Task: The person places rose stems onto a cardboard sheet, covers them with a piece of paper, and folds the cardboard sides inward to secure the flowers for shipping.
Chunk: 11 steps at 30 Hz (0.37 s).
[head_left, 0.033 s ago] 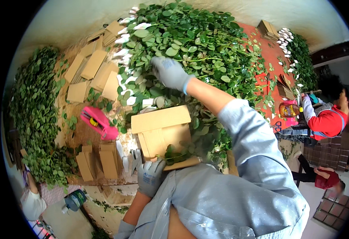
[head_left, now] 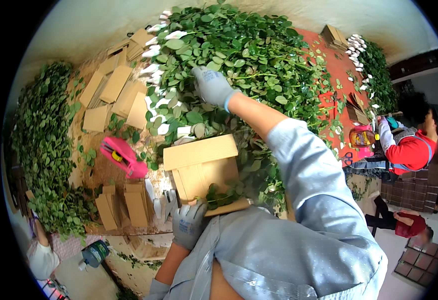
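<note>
My right hand (head_left: 213, 86), in a grey glove, reaches over a large heap of leafy rose stems (head_left: 264, 55). Its fingers bend down into the leaves, so the tips are hidden. White-wrapped flower heads (head_left: 154, 70) line the heap's left side. Close to my body, my left hand (head_left: 189, 224), gloved too, is closed at the lower left corner of a folded cardboard sheet (head_left: 204, 175). A small peach-coloured bit shows at its fingertips; what they hold cannot be made out. A leafy sprig (head_left: 222, 196) lies across the cardboard beside these fingers.
Cardboard pieces (head_left: 116, 82) lie stacked at the left, others (head_left: 137, 205) nearer me. A pink plastic object (head_left: 124, 157) with a yellow part lies between them. More foliage (head_left: 44, 150) stands far left. A person in red (head_left: 414, 150) works at the right, near a bottle (head_left: 363, 138).
My right hand has shifted very slightly, and the whole view has tilted a little. My left hand stays at the cardboard corner.
</note>
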Available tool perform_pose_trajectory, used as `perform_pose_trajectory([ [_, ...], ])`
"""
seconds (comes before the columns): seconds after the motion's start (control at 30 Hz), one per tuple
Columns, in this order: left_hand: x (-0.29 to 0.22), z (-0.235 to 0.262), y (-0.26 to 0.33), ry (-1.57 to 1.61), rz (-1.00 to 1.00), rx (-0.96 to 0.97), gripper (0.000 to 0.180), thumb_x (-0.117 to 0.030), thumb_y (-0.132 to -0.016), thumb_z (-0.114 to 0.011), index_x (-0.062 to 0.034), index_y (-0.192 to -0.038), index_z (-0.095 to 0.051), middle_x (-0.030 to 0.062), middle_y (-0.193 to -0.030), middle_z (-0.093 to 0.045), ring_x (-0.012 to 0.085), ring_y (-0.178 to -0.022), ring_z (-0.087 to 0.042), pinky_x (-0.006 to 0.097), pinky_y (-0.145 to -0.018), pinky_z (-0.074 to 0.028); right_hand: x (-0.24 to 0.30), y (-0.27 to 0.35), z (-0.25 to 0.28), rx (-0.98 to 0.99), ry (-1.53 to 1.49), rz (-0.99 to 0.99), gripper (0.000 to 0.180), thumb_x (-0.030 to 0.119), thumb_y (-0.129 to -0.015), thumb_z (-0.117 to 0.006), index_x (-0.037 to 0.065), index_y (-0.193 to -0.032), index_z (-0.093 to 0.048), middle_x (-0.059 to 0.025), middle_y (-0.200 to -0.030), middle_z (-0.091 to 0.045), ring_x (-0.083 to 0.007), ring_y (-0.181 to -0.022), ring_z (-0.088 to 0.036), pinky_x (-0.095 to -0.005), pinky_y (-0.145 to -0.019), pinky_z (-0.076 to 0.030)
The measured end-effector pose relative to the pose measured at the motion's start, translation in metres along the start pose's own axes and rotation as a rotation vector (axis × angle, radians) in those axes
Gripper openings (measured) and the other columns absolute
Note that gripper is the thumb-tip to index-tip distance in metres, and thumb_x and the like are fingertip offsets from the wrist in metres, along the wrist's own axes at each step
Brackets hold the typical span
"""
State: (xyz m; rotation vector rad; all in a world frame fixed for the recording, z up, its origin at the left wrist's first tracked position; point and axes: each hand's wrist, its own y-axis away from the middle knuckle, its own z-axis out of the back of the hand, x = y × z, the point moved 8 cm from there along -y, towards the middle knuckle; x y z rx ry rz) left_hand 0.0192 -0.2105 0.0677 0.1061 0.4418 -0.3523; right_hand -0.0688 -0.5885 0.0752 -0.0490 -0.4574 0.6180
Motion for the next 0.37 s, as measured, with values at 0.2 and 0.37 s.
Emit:
perform_pose_trajectory([
  [0.2,0.001,0.003,0.006,-0.008,0.000,-0.084,0.041,-0.018,-0.081,-0.071,-0.0161,-0.122,-0.069,-0.0019,-0.124,-0.068,0.0221,-0.094,-0.062,0.040,-0.080,-0.047,-0.069,-0.015,-0.071,0.263,0.446,-0.221,0.033,0.019,-0.095,-0.059,0.007,-0.125,-0.061,-0.0151,-0.125,-0.067,-0.0319,-0.114,-0.067,-0.0496,-0.090,-0.053],
  [0.37,-0.002,0.008,0.006,-0.024,0.020,-0.090,0.043,-0.018,-0.081,-0.071,-0.0172,-0.124,-0.069,-0.0018,-0.127,-0.067,0.0223,-0.097,-0.062,0.041,-0.083,-0.047,-0.060,-0.021,-0.072,0.311,0.607,-0.133,0.034,0.022,-0.094,-0.061,0.009,-0.125,-0.062,-0.0122,-0.118,-0.070,-0.0290,-0.114,-0.068,-0.0468,-0.084,-0.052],
])
